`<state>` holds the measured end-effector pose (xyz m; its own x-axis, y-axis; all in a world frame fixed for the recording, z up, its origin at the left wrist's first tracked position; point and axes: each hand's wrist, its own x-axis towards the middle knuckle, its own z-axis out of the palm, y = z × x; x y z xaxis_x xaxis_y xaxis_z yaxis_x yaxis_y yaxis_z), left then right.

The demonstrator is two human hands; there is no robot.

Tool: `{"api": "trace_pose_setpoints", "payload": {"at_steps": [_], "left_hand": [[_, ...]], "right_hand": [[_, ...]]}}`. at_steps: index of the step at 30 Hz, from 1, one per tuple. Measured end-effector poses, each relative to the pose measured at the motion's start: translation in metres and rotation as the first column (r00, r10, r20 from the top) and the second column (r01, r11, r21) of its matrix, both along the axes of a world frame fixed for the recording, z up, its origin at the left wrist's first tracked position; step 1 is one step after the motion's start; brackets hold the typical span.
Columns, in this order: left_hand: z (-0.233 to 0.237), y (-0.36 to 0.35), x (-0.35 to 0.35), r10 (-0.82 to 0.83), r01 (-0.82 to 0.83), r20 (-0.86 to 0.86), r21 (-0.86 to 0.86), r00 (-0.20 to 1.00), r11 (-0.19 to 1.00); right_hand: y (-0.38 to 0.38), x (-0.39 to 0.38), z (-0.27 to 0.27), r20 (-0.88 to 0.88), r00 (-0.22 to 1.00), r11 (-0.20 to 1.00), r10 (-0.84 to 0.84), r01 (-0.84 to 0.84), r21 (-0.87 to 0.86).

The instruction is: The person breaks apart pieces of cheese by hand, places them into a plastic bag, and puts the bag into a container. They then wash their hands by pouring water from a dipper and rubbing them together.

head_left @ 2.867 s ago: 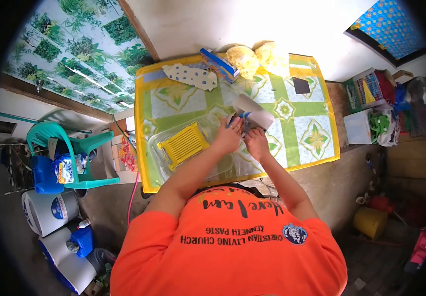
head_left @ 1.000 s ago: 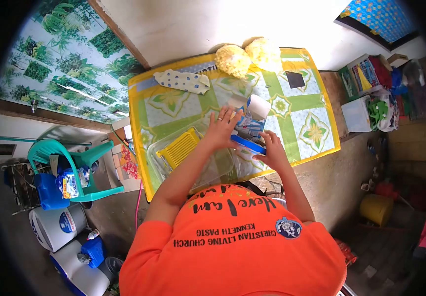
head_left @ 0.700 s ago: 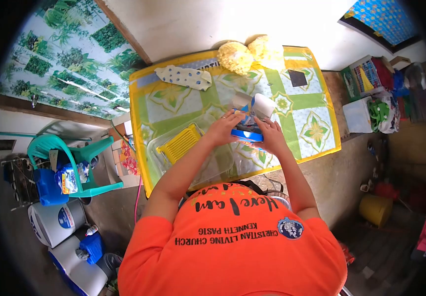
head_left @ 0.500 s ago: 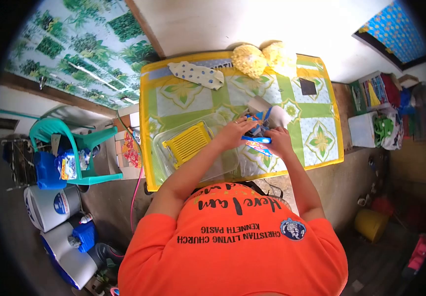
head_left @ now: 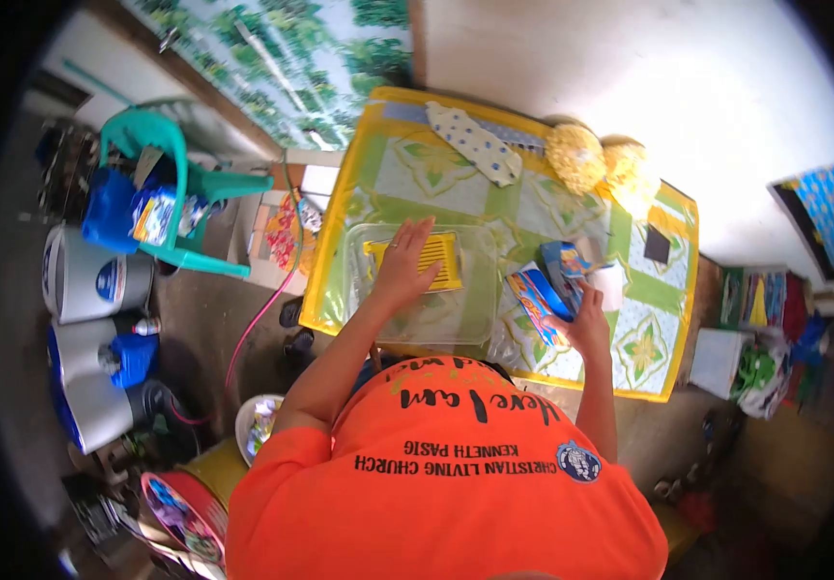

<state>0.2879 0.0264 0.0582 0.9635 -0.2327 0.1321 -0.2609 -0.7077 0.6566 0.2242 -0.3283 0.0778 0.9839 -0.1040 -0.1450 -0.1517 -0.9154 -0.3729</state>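
My left hand [head_left: 407, 261] lies flat with fingers stretched over a yellow slotted tray [head_left: 451, 259], which sits inside a clear plastic container [head_left: 480, 319]. On the right, my right hand [head_left: 586, 324] has its fingers curled against a crumpled blue packet [head_left: 564, 266]. Something blue shows by its thumb; I cannot make out its kind. Just left of that hand is a blue, white and red printed pack [head_left: 533, 295]. A white rounded thing [head_left: 610, 285] stands beyond the fingers.
The table has a yellow-edged, flower-patterned cover [head_left: 642, 353]. On it lie a dotted cloth [head_left: 475, 143], two yellow ruffled bundles [head_left: 575, 158] and a dark square [head_left: 657, 244]. A green chair [head_left: 200, 259] stands at left, with a pink hose [head_left: 258, 333] on the floor nearby.
My left hand has left the blue packet and moved left onto the yellow tray. My right hand stays by the packets. The view has turned and shifted.
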Motion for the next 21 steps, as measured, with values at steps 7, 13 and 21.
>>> {"api": "trace_pose_setpoints", "payload": {"at_steps": [7,13,21], "left_hand": [[-0.004,0.040,-0.062,0.171,-0.172,-0.065,-0.015,0.983,0.985],[0.002,0.081,-0.089,0.275,-0.275,-0.003,-0.001,0.962,0.962],[0.025,0.164,-0.155,0.478,-0.478,0.013,0.027,0.878,0.878]], "right_hand": [[-0.007,0.020,0.015,-0.267,0.960,0.990,0.090,-0.114,-0.076],[0.031,0.041,0.046,-0.257,0.959,0.968,0.122,-0.173,-0.184],[0.156,0.032,0.083,-0.200,0.904,0.904,0.379,-0.408,-0.131]]}}
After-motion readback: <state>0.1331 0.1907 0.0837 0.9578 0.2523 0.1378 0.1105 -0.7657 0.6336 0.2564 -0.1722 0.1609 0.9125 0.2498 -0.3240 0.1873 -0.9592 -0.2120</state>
